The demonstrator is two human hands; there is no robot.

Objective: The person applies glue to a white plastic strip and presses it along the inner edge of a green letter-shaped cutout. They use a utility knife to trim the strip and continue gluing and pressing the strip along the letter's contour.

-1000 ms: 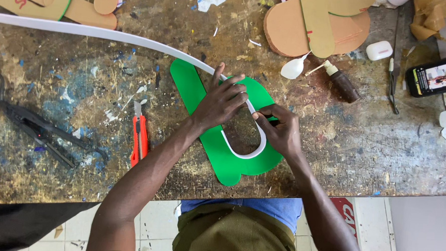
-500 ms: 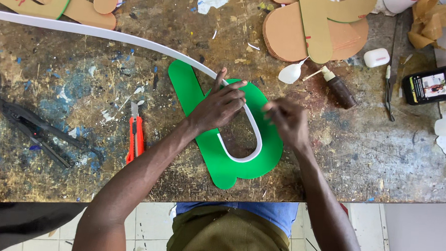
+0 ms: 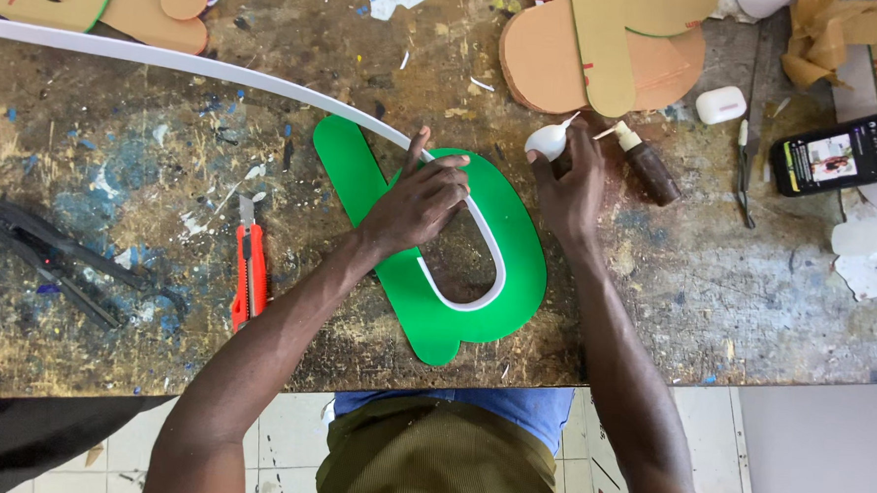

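Observation:
A flat green cut-out letter (image 3: 516, 270) lies on the paint-stained workbench (image 3: 145, 194) in front of me. A long white strip (image 3: 170, 62) runs in from the far left and curves around the inside of the letter's hole. My left hand (image 3: 416, 201) presses that strip against the letter's upper inner edge, fingers bent over it. My right hand (image 3: 569, 183) has reached to the letter's upper right and touches a small white spoon-like piece (image 3: 547, 140), next to a small brown bottle (image 3: 649, 167). Whether the fingers grip the piece is unclear.
An orange utility knife (image 3: 250, 273) lies left of the letter, dark pliers-like tools (image 3: 44, 254) further left. Brown cardboard cut-outs (image 3: 605, 52) sit at the top, others at top left (image 3: 94, 0). A phone (image 3: 842, 151), small cutters (image 3: 746, 166) and a white case (image 3: 721, 104) lie at right.
My right hand left the strip at the letter's right side and moved up and right to the white piece beside the bottle. My left hand kept pressing the strip.

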